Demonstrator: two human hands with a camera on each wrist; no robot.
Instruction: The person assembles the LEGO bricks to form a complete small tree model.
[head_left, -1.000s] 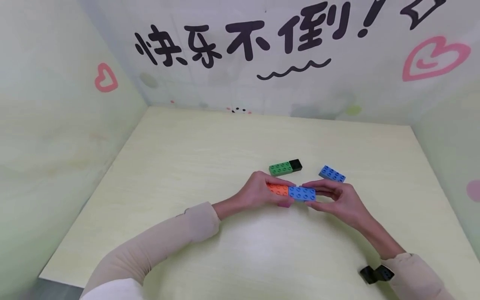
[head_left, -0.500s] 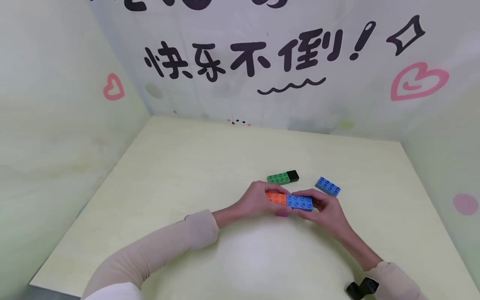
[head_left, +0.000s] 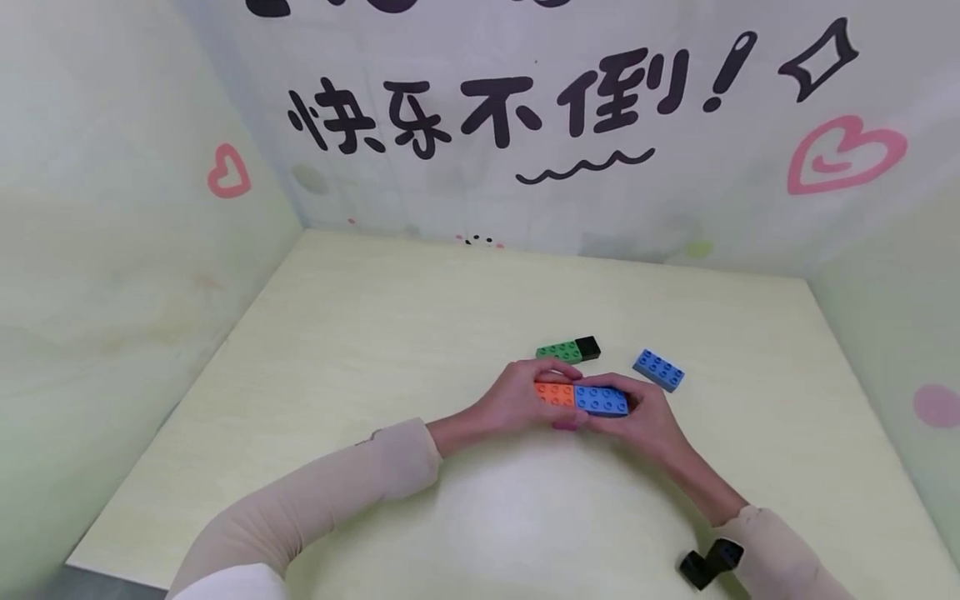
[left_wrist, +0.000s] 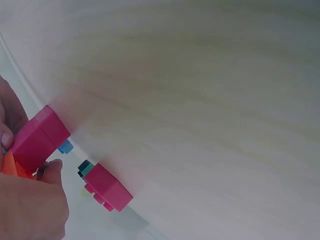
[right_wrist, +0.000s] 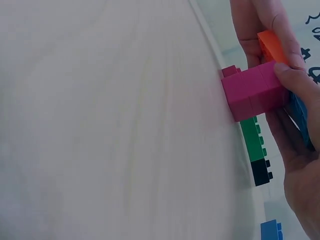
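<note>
In the head view my left hand [head_left: 517,400] grips an orange brick [head_left: 555,394], and my right hand [head_left: 641,417] holds the blue brick [head_left: 602,401] lined up end to end with it. The fingertips of both hands meet around the join. Pink bricks [left_wrist: 41,140] sit beneath the orange and blue ones, clearest in the left wrist view. In the right wrist view my thumb presses the side of the pink bricks [right_wrist: 256,91], with the blue brick [right_wrist: 299,117] lying along my palm.
Behind my hands lie a green brick [head_left: 558,352] joined to a black one [head_left: 588,347], and a loose blue brick [head_left: 658,369]. Another pink brick [left_wrist: 108,187] shows in the left wrist view. A black object [head_left: 711,564] is beside my right sleeve. Walls border the table [head_left: 420,317].
My right hand has slid left along the blue brick, from its outer end to the join. The head view has shifted slightly. My left hand keeps its grip.
</note>
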